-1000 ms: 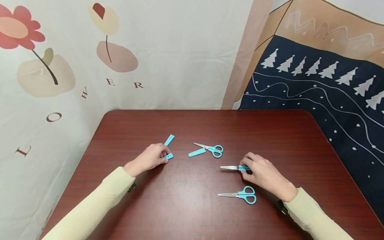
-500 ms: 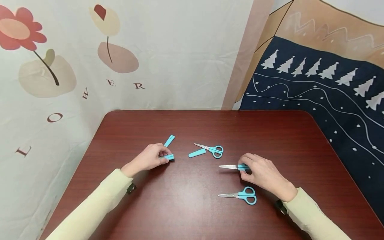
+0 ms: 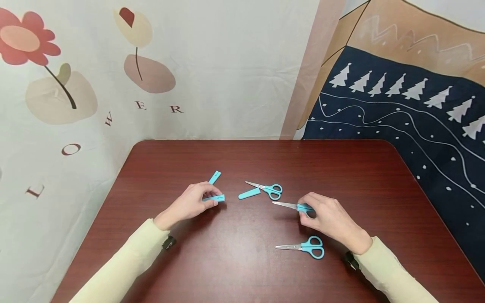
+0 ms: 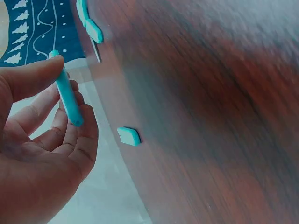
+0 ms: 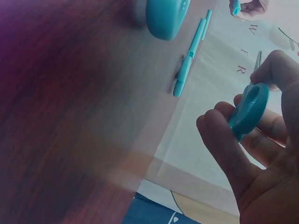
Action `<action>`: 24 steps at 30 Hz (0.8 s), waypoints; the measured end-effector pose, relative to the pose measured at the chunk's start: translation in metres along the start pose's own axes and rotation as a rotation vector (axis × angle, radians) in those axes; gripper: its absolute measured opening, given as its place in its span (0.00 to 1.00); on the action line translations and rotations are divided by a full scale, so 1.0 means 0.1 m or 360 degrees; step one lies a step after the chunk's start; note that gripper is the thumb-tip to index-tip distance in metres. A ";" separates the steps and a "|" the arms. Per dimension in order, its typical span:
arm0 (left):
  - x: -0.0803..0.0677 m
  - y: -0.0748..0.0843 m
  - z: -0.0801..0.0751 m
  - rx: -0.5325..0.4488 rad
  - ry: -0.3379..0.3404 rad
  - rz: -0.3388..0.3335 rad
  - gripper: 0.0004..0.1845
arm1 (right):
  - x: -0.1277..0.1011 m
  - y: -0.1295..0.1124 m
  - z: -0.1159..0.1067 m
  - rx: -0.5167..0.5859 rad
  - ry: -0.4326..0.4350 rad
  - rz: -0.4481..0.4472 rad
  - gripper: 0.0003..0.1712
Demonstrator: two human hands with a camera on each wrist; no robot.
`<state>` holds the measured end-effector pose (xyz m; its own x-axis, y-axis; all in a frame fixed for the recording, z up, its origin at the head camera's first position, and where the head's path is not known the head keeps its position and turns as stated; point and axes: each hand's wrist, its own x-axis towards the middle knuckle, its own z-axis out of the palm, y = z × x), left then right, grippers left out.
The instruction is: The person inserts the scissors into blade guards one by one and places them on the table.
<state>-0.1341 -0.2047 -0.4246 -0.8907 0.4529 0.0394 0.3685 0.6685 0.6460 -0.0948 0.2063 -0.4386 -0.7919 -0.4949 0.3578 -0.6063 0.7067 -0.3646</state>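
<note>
My left hand (image 3: pixel 193 201) pinches a light-blue scissor cover (image 4: pixel 70 100) between thumb and fingers, its slotted end pointing right. Opposite it, my right hand (image 3: pixel 331 216) grips a pair of blue-handled scissors (image 5: pixel 250 109) by the handles. Their closed blades (image 3: pixel 285 205) point left toward the cover, with a wide gap between. Beyond the left hand, a second cover (image 3: pixel 214 177) lies on the table, partly hidden by that hand. Between the hands and farther back lie another pair of scissors (image 3: pixel 273 191) and a third cover (image 3: pixel 249 193). More scissors (image 3: pixel 313 247) lie in front of the right hand.
The brown wooden table (image 3: pixel 227 269) has rounded far corners. Behind it hangs a pale curtain (image 3: pixel 227 75) with flower prints. A navy cloth (image 3: pixel 379 109) with white trees hangs at the right.
The left hand has shifted slightly right with its cover, more of which now shows. My right hand has moved a little left, and its scissors have risen, the tip now tilted up.
</note>
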 end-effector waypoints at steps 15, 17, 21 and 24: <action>-0.06 0.12 0.06 -0.0091 0.0131 0.0023 0.11 | 0.10 -0.08 -0.01 0.0029 0.0073 -0.0062 0.14; -0.07 0.15 0.07 -0.0098 0.0162 0.0032 0.11 | 0.12 -0.09 -0.01 0.0015 0.0083 -0.0086 0.14; -0.07 0.20 0.09 -0.0107 0.0217 0.0061 0.12 | 0.16 -0.11 0.00 -0.0004 0.0099 -0.0119 0.13; -0.07 0.24 0.10 -0.0112 0.0237 0.0083 0.12 | 0.18 -0.12 0.01 -0.0011 0.0115 -0.0139 0.13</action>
<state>-0.1160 -0.1857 -0.4173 -0.9023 0.3901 0.1834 0.4004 0.6012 0.6915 -0.1016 0.1880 -0.4288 -0.7286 -0.5171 0.4492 -0.6721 0.6661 -0.3233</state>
